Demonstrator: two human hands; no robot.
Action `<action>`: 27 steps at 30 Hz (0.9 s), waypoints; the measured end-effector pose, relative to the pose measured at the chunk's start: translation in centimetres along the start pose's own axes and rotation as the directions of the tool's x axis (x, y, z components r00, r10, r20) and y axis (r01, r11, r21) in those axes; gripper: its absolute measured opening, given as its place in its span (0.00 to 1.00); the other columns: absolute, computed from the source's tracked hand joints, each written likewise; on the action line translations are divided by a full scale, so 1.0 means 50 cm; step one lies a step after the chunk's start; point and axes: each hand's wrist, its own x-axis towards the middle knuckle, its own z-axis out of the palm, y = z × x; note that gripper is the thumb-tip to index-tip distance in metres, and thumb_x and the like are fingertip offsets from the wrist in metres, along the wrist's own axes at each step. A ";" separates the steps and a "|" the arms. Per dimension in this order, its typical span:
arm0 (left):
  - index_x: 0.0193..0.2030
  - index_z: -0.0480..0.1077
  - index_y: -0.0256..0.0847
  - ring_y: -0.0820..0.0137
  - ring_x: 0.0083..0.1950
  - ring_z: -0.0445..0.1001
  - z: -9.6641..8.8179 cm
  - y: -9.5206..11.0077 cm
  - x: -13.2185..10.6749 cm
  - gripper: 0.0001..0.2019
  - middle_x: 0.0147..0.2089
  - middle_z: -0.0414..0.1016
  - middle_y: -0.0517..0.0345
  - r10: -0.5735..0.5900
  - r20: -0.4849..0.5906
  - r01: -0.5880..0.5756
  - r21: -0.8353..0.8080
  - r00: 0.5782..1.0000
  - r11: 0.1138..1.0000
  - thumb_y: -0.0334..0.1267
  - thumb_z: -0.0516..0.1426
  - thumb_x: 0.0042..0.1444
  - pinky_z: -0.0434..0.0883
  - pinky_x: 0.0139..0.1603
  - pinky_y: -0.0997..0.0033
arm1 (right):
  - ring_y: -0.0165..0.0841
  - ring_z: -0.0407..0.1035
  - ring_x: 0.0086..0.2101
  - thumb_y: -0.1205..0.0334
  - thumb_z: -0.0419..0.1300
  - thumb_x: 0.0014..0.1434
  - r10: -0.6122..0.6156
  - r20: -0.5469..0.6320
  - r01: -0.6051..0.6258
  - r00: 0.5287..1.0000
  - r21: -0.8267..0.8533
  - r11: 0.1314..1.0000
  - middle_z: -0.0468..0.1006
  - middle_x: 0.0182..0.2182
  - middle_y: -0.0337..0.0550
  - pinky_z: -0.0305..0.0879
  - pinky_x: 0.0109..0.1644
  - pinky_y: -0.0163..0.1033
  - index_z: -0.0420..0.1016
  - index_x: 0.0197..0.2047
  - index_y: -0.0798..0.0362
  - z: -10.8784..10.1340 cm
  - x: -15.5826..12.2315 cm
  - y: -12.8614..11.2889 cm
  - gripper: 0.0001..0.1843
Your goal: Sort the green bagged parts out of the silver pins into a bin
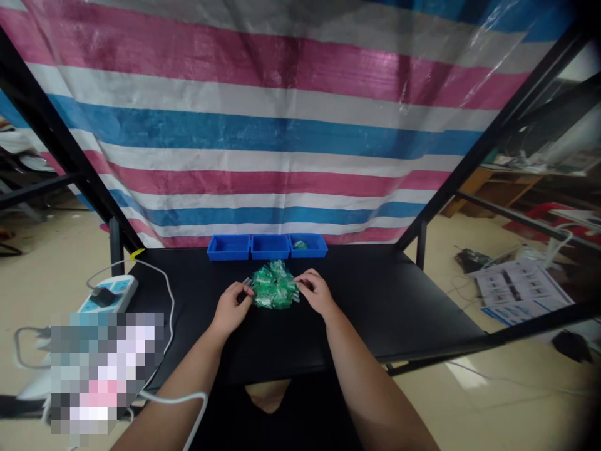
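Off the left edge of my black table (389, 300) sits a white power strip (113, 293) with a black plug in it, and a white cable (169, 307) runs down along that edge towards me.

Moving right, my left hand (231, 308) lies near the middle of the table, with its fingers at the left side of a heap of green packets (273, 285). The packets look wrapped in clear plastic, and small grey ends poke out at the sides of the heap. The heap sits in the centre of the table, just in front of the far edge, between my two hands. My right hand (315, 292) rests against its right side, fingertips on the packets. My hands are apart, with the heap separating them. Both touch it, but I cannot tell whether either is actually pinching a packet.

Along the far edge stand three joined blue bins: left (228, 247), middle (270, 247) and right (308, 245). A single green packet (299, 245) lies in the right bin, while the bulk of the green packets remain in the heap on the table.

Behind the bins hangs a striped tarpaulin (235, 131), and past the table's right edge printed sheets (519, 291) lie on the floor.
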 end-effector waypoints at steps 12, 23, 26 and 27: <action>0.35 0.74 0.43 0.65 0.43 0.74 0.000 -0.005 0.001 0.04 0.39 0.74 0.58 0.004 0.013 -0.004 0.004 1.000 1.000 0.35 0.57 0.56 0.68 0.45 0.67 | 0.31 0.70 0.26 0.49 0.70 0.52 0.382 -0.151 -0.230 0.912 0.583 0.779 0.74 0.23 0.34 0.67 0.34 0.38 0.73 0.40 0.49 -0.003 0.010 0.025 0.18; 0.35 0.74 0.43 0.65 0.43 0.74 0.000 -0.005 0.000 0.04 0.38 0.74 0.57 0.003 0.017 -0.003 -0.008 1.000 1.000 0.35 0.57 0.56 0.69 0.44 0.67 | 0.35 0.74 0.33 0.56 0.68 0.50 0.385 -0.176 -0.189 0.906 0.646 0.739 0.80 0.33 0.43 0.72 0.33 0.39 0.78 0.35 0.52 -0.003 0.010 0.012 0.11; 0.34 0.74 0.43 0.65 0.42 0.74 0.000 -0.004 0.001 0.04 0.38 0.74 0.57 0.015 0.008 -0.015 -0.006 1.000 1.000 0.35 0.57 0.56 0.68 0.45 0.67 | 0.34 0.73 0.32 0.56 0.67 0.51 0.367 -0.179 -0.185 0.913 0.619 0.763 0.79 0.33 0.42 0.72 0.34 0.40 0.78 0.33 0.52 -0.002 0.010 0.014 0.09; 0.34 0.74 0.43 0.65 0.43 0.74 0.000 -0.004 0.001 0.04 0.38 0.74 0.57 0.019 0.007 -0.019 -0.006 1.000 1.000 0.34 0.57 0.56 0.68 0.46 0.66 | 0.33 0.72 0.30 0.55 0.67 0.52 0.357 -0.183 -0.185 0.916 0.596 0.781 0.78 0.31 0.41 0.71 0.33 0.39 0.77 0.33 0.52 -0.001 0.010 0.015 0.10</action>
